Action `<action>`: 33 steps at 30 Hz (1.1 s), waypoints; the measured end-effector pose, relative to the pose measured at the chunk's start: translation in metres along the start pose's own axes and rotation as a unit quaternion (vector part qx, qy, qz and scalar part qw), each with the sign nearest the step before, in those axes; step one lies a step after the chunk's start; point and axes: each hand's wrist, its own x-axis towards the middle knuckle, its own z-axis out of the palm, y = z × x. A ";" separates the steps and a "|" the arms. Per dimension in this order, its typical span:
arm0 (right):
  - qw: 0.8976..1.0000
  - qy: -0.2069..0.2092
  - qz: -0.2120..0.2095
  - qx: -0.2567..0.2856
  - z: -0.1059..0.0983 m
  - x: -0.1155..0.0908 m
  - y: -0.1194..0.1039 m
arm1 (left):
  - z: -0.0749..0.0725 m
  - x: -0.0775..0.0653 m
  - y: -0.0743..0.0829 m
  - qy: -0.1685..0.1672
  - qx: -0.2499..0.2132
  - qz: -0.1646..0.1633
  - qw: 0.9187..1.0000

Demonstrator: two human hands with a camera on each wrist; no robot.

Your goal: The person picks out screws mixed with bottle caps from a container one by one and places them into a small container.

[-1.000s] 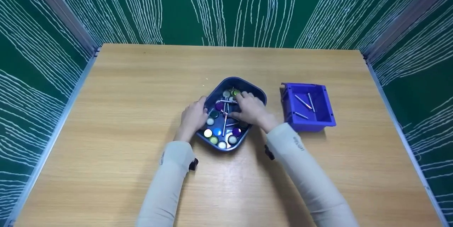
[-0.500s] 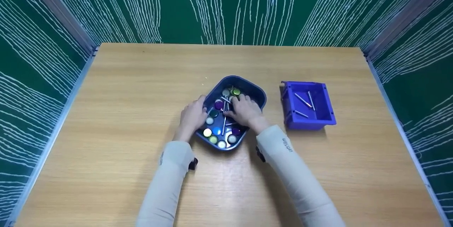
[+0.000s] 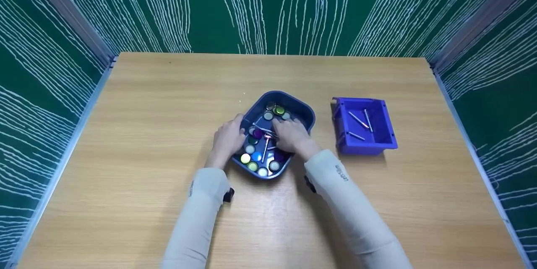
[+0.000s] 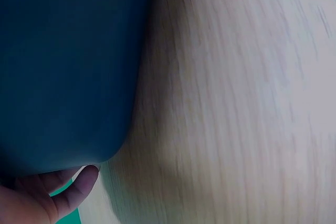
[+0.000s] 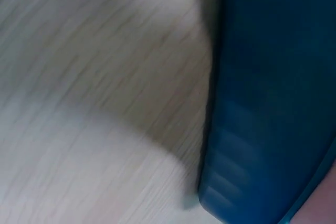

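"Rods [image 3: 265,150] first: where do they lie?"

"Several silver ones are in the dark blue tub [image 3: 297,107], among purple, blue, white, yellow and green caps [image 3: 256,156]. The tub stands near the middle of the wooden table [image 3: 168,105]. Three more rods rest in the purple bin [image 3: 365,150], which is right of the tub and apart from it."

"And the hands?"

"The left hand [image 3: 229,137] grips the tub at its left rim. From the left wrist you can see fingers [image 4: 79,190] by the outside of a rounded corner. The right hand [image 3: 290,135] is inside the tub, fingers down by the rods. Whether it pinches one I can't tell; the fingertips are hidden, and the right wrist view is mostly the tub's outer wall and tabletop."

"Any writing?"

"Dark lettering near the cuff of the right sleeve [image 3: 352,202]. It looks like 'LetsSlim', but it's small, so I wouldn't swear to it. The left sleeve [image 3: 195,214] has lettering by its cuff too, too small to read."

"Behind the table?"

"A green wall [image 3: 205,9] with white streaks."
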 end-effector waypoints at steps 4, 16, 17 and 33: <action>1.000 0.005 0.004 0.013 -0.002 -0.003 -0.001 | -0.001 0.000 0.002 -0.001 -0.002 0.002 1.000; 1.000 0.003 -0.026 0.012 -0.010 -0.014 -0.015 | 0.001 -0.002 0.002 -0.003 0.004 0.000 1.000; 1.000 0.009 -0.027 0.012 -0.011 -0.015 -0.015 | 0.001 -0.002 0.002 -0.002 0.006 -0.002 1.000; 0.994 0.051 -0.035 0.094 -0.026 -0.019 0.000 | 0.000 -0.001 0.001 -0.006 0.005 -0.008 1.000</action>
